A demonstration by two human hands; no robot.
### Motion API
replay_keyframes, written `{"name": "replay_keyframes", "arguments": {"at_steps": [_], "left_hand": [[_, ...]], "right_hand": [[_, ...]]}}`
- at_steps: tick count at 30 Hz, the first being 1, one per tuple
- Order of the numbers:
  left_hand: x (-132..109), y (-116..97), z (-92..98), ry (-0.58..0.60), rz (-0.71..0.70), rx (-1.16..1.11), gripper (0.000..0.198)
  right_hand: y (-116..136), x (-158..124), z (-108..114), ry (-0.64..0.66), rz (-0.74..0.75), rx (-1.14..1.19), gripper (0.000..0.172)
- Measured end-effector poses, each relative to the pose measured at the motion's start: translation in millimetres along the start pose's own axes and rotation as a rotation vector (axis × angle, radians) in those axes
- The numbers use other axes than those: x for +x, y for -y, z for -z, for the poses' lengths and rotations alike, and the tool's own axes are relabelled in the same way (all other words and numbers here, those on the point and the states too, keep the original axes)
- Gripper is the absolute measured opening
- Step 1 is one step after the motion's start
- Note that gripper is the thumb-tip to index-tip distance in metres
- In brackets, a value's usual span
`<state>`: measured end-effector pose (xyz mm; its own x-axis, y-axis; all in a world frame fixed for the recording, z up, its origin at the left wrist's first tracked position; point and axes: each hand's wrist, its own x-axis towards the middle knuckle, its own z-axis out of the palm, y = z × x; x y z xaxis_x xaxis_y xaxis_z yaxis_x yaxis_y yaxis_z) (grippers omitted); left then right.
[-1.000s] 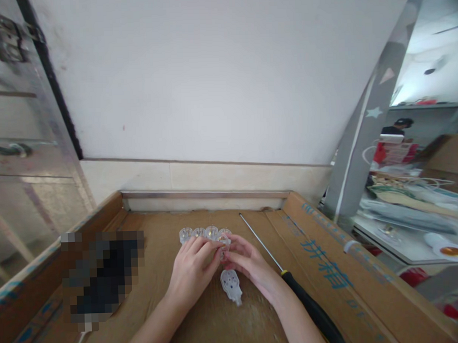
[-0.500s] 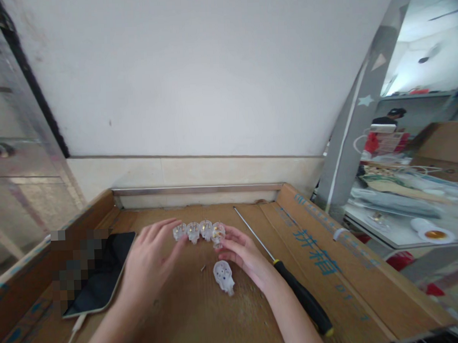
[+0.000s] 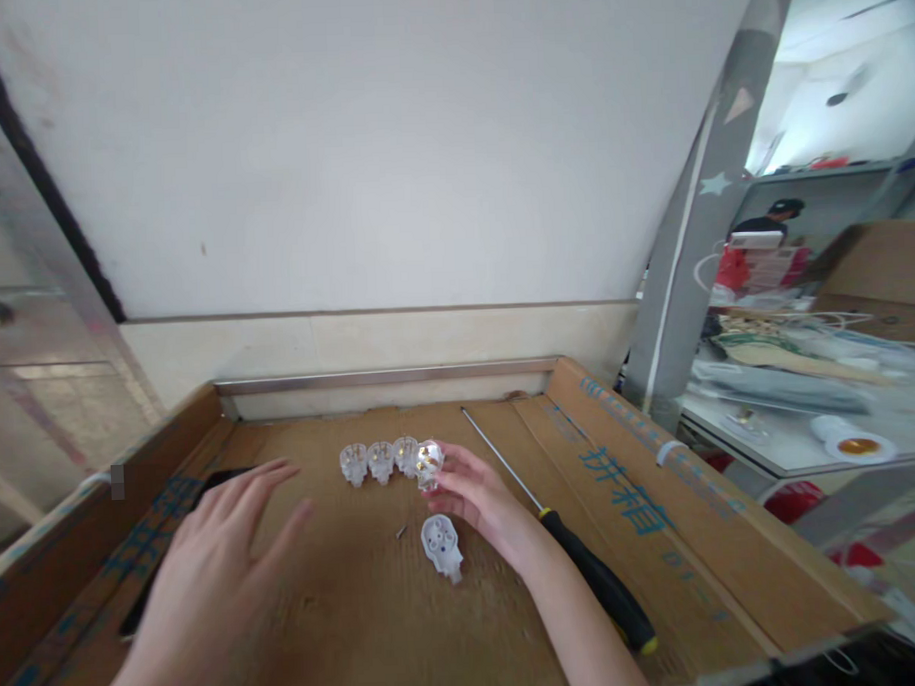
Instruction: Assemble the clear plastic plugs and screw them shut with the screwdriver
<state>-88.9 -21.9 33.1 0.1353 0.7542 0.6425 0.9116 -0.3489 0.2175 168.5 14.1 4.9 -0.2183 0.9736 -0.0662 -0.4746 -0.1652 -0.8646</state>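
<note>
My right hand (image 3: 474,488) pinches a clear plastic plug piece (image 3: 430,464) with brass-coloured metal parts, at the right end of a row. Three similar clear plug pieces (image 3: 381,464) stand side by side to its left. Closer to me lies a whitish plastic plug half (image 3: 442,546) with holes, flat on the cardboard. A small screw (image 3: 401,532) rests just left of it. My left hand (image 3: 225,551), slightly blurred, is open with fingers spread, over the dark phone (image 3: 147,599), mostly covered by it. Nothing is in that hand.
A long screwdriver (image 3: 593,573) with black and yellow handle lies right of my right forearm. The cardboard-lined surface (image 3: 377,626) has raised sides and a metal rail (image 3: 388,376) at the back. Beyond the grey post stands a cluttered table (image 3: 776,442); a person (image 3: 768,222) is behind it.
My left hand has moved left and toward me, away from the row of plug pieces, and now covers more of the phone. My right hand still holds its piece. The view has shifted slightly.
</note>
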Motion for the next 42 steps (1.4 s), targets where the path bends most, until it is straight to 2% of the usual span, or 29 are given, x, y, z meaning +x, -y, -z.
{"name": "replay_keyframes", "arguments": {"at_steps": [3, 6, 9, 13, 17, 22, 27, 32, 37, 42], "left_hand": [[14.2, -49.7, -23.7, 0.168, -0.115, -0.100, 0.029], [21.7, -68.5, -49.1, 0.254, -0.230, -0.172, 0.025], [27.2, -67.0, -63.9, 0.268, -0.247, -0.301, 0.033], [34.2, -65.2, -70.2, 0.173, -0.227, -0.408, 0.040], [31.3, -69.4, -75.4, 0.123, -0.251, -0.439, 0.038], [22.6, -66.8, -80.7, 0.095, -0.216, -0.422, 0.056], [23.5, -65.1, -80.0, 0.103, -0.240, -0.415, 0.049], [22.9, -67.1, -79.7, 0.102, -0.259, -0.365, 0.053], [22.3, -69.2, -79.2, 0.082, -0.260, -0.310, 0.041], [21.6, -73.0, -72.7, 0.049, -0.306, -0.315, 0.044]], "right_hand": [[1.0, -0.4, 1.9, 0.000, 0.012, 0.026, 0.052], [0.1, 0.8, 5.6, -0.008, 0.036, 0.049, 0.049], [-1.4, 2.1, 7.3, -0.015, 0.056, 0.052, 0.048], [-1.5, 1.5, 4.1, -0.006, 0.059, 0.031, 0.046], [0.6, -1.5, 0.4, -0.006, 0.046, 0.010, 0.044], [0.9, -4.1, -0.9, 0.015, 0.010, -0.021, 0.046], [-0.2, -4.5, -1.8, 0.017, 0.009, -0.052, 0.043], [-0.2, -4.4, -2.8, 0.013, 0.010, -0.069, 0.042], [-4.1, -1.7, -0.3, 0.019, 0.001, -0.053, 0.035], [-3.4, -1.9, -0.3, 0.033, -0.027, -0.010, 0.038]]}}
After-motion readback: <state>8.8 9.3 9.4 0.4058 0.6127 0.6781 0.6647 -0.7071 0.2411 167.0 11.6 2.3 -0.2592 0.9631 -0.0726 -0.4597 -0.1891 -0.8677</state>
